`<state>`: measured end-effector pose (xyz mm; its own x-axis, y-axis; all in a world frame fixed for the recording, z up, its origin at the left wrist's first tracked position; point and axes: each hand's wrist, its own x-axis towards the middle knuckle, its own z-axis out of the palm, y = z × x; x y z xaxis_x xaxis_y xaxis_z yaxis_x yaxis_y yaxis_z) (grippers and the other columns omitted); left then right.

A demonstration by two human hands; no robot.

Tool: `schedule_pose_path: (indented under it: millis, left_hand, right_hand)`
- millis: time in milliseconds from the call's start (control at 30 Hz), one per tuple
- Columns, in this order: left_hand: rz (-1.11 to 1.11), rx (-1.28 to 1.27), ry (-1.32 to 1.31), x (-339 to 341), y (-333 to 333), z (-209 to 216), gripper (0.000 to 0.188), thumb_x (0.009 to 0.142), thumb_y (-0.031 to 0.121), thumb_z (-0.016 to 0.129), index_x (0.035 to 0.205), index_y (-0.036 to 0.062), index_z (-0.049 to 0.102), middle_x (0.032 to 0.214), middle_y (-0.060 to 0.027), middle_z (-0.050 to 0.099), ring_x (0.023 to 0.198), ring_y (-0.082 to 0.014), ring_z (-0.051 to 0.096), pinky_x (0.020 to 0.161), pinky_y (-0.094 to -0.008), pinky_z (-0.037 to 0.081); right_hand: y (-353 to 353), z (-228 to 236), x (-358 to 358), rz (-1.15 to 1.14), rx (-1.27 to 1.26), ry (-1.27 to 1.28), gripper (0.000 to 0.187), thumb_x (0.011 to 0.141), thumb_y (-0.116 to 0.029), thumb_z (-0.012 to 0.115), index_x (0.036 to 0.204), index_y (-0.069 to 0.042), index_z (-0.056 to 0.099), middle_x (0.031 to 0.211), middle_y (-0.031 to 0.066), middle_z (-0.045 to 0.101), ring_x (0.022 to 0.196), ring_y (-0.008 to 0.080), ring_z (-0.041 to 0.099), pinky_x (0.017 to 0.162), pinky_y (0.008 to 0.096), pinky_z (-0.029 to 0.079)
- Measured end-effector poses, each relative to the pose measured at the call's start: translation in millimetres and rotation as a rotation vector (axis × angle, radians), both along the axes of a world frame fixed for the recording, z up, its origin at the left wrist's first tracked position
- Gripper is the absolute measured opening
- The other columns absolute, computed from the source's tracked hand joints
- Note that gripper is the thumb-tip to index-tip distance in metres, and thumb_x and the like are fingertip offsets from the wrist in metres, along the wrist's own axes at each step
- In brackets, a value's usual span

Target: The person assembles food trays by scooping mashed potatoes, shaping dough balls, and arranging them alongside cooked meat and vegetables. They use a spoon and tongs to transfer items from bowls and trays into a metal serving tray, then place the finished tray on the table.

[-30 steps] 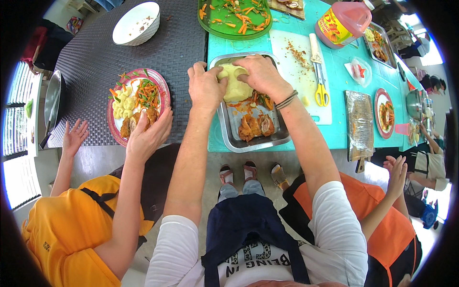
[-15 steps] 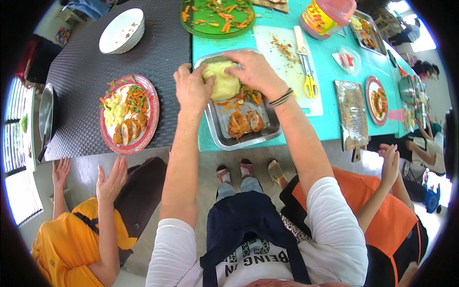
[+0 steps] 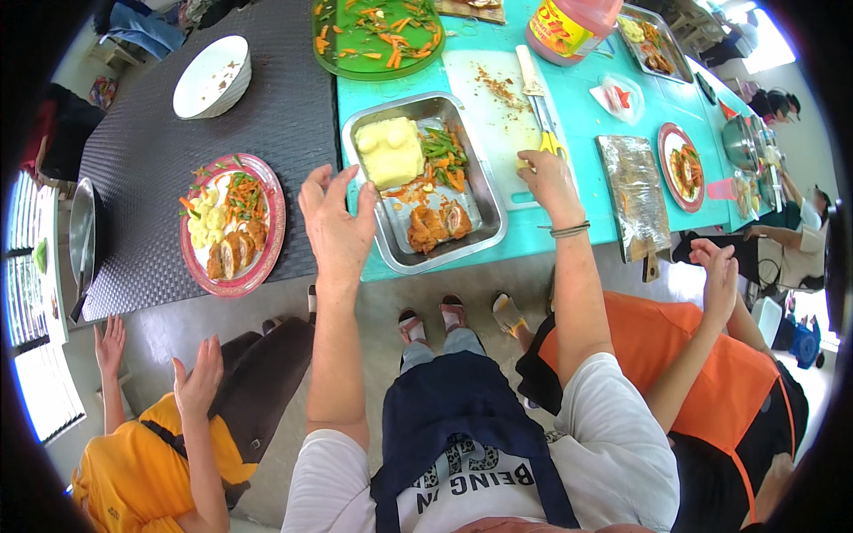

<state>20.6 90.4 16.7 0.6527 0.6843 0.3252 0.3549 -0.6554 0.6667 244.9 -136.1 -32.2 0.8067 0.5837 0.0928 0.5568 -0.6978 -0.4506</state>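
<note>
A metal tray [image 3: 397,229] lies in front of me on the turquoise table. It holds a smooth, pale yellow block of what looks like mashed potato [image 3: 389,153], with dents in its top. Beside that are cut green and orange vegetables [image 3: 442,158]; nearer me are browned, stuffed meat roll pieces [image 3: 439,227]. My left hand [image 3: 336,222] hovers at the tray's left edge, fingers apart and holding nothing. My right hand [image 3: 551,188] is right of the tray, over the near part of the white cutting board [image 3: 475,75], its fingers loosely bent and nothing seen in them.
Yellow-handled scissors [image 3: 549,140] and a knife [image 3: 530,71] lie on the board. A red-rimmed plate of food [image 3: 275,200] and a white bowl [image 3: 211,78] stand left. A green tray [image 3: 378,40] is beyond; a wrapped board [image 3: 633,195] lies right. People stand on both sides.
Both hands have come off the yellow block and moved apart, the left to the tray's left edge, the right toward the cutting board. The whole block now shows.
</note>
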Motion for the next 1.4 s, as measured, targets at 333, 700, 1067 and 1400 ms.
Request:
schedule_pose_path:
  millis: [333, 700, 1067, 1400]
  left_hand:
    - [-0.106, -0.051, -0.084, -71, -57, 14, 0.026, 0.081, 0.012, 0.067, 0.106, 0.0041, 0.066, 0.115, -0.0181, 0.053, 0.102, -0.0292, 0.054, 0.081, -0.0354, 0.047]
    - [0.224, -0.955, -0.42, -251, -192, 11, 0.021, 0.093, 0.014, 0.057, 0.108, 0.0002, 0.063, 0.094, -0.0044, 0.065, 0.08, -0.0105, 0.06, 0.067, -0.0248, 0.048]
    - [0.84, -0.828, -0.751, -472, -353, 34, 0.023, 0.095, 0.015, 0.051, 0.112, 0.0018, 0.06, 0.091, -0.0042, 0.064, 0.082, -0.0112, 0.06, 0.069, -0.0262, 0.05]
    - [1.204, -0.621, -0.991, -671, -523, 34, 0.025, 0.095, 0.018, 0.052, 0.112, 0.0013, 0.06, 0.097, -0.0044, 0.066, 0.089, -0.0115, 0.062, 0.071, -0.0256, 0.05]
  right_hand:
    - [-21, -2, 4, -0.203, 0.154, 0.022, 0.028, 0.077, -0.005, 0.062, 0.105, -0.006, 0.068, 0.086, 0.0145, 0.065, 0.073, 0.0238, 0.062, 0.069, 0.0343, 0.051]
    - [21, 40, -280, 0.835, 0.792, 2.068, 0.036, 0.084, -0.011, 0.068, 0.116, 0.001, 0.057, 0.097, 0.0137, 0.062, 0.077, 0.0212, 0.063, 0.067, 0.0296, 0.054]
    - [-42, 74, -512, 1.194, -0.159, 2.288, 0.029, 0.089, -0.005, 0.058, 0.117, -0.001, 0.054, 0.109, 0.0198, 0.063, 0.091, 0.0287, 0.066, 0.077, 0.0362, 0.056]
    - [-139, 89, -782, 1.531, -0.718, 1.926, 0.029, 0.095, -0.008, 0.049, 0.121, 0.005, 0.053, 0.106, 0.0185, 0.064, 0.089, 0.0263, 0.067, 0.075, 0.033, 0.058]
